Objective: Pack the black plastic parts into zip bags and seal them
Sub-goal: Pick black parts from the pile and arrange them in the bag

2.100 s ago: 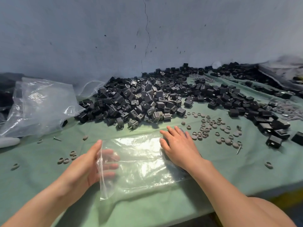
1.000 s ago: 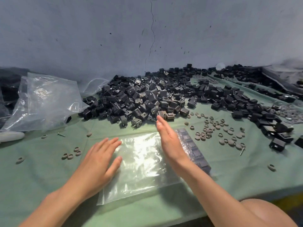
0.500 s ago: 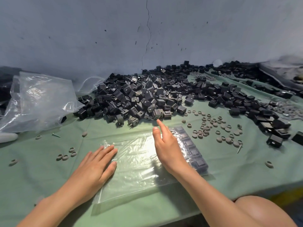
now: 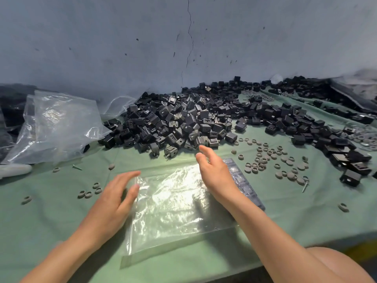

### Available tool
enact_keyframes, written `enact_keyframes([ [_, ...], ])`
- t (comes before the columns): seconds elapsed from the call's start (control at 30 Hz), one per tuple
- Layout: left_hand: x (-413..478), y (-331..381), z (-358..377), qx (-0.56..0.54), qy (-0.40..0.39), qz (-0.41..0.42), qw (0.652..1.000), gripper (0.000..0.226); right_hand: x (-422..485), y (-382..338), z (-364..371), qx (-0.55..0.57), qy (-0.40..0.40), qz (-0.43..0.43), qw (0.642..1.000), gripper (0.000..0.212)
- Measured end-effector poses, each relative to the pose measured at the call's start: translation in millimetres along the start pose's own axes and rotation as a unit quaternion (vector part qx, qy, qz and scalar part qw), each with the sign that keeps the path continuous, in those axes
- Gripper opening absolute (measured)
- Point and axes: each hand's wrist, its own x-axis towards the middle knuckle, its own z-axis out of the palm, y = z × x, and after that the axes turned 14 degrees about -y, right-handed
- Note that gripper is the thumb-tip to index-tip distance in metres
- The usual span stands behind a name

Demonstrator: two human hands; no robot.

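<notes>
A pale blue-grey plaster wall [image 4: 265, 33], speckled with dark marks and split by a thin vertical crack [image 4: 189, 37], rises behind a table covered in green cloth [image 4: 40, 217].

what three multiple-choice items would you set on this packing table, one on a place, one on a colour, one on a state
1. Where in the clear zip bag does the row of packed black parts lie?
A. along the side by the right hand
B. along the near edge
C. across the middle

2. What colour is the table cloth?
A. red
B. green
C. white

3. How is the right hand?
A. clenched in a fist
B. pinching a screw
C. open, fingers stretched toward the pile of loose black parts

Answers
1 A: the row shows through the plastic right beside that hand and wrist.
2 B: the cloth is pale green wherever it lies bare.
3 C: the fingers are straight and hold nothing, their tips near the pile's front edge.
</notes>
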Motion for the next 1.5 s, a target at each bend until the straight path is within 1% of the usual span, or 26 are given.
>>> enact_keyframes([
  [0.07,4,3,-6,-0.013,0.041,-0.002,0.999,0.039,5,-7,-9,0.046,0.009,0.001,0.999,0.046],
  [0.13,13,7,-10,-0.008,0.045,0.003,0.999,0.041,10,-13,-18,0.081,0.017,0.001,0.997,0.045],
  [0.17,20,10,-11,-0.001,0.039,0.005,0.999,0.045,13,-16,-21,0.092,0.020,0.002,0.996,0.044],
  [0.23,40,16,-9,0.011,0.021,-0.005,1.000,0.059,17,-19,-27,0.111,0.023,0.004,0.994,0.043],
  [0.3,66,22,-5,0.017,0.007,-0.033,0.999,0.076,18,-16,-33,0.124,0.024,0.008,0.992,0.042],
  [0.37,95,27,1,0.030,-0.004,-0.059,0.998,0.087,16,-9,-40,0.118,0.016,0.013,0.993,0.042],
  [0.43,123,30,7,0.057,-0.026,-0.074,0.995,0.092,14,0,-49,0.115,0.018,0.022,0.993,0.041],
  [0.57,167,33,17,0.113,-0.074,-0.130,0.982,0.100,15,9,-69,0.148,0.068,0.049,0.985,0.035],
  [0.67,187,38,25,0.120,-0.076,-0.159,0.977,0.096,19,10,-77,0.168,0.093,0.049,0.980,0.032],
  [0.77,195,43,34,0.148,-0.043,-0.167,0.974,0.082,24,12,-77,0.179,0.106,0.045,0.977,0.030],
  [0.9,189,43,48,0.184,0.037,-0.132,0.973,0.065,25,13,-75,0.180,0.103,0.043,0.977,0.029],
  [0.97,187,41,52,0.204,0.053,-0.116,0.971,0.062,25,12,-75,0.184,0.100,0.043,0.977,0.029],
  [1.17,192,40,49,0.235,0.022,-0.120,0.964,0.061,26,11,-71,0.182,0.102,0.041,0.977,0.025],
  [1.37,189,39,46,0.247,0.045,-0.088,0.964,0.060,24,13,-70,0.175,0.094,0.034,0.979,0.023],
  [1.5,194,36,43,0.252,0.009,-0.110,0.962,0.066,26,13,-69,0.175,0.092,0.032,0.980,0.024],
])
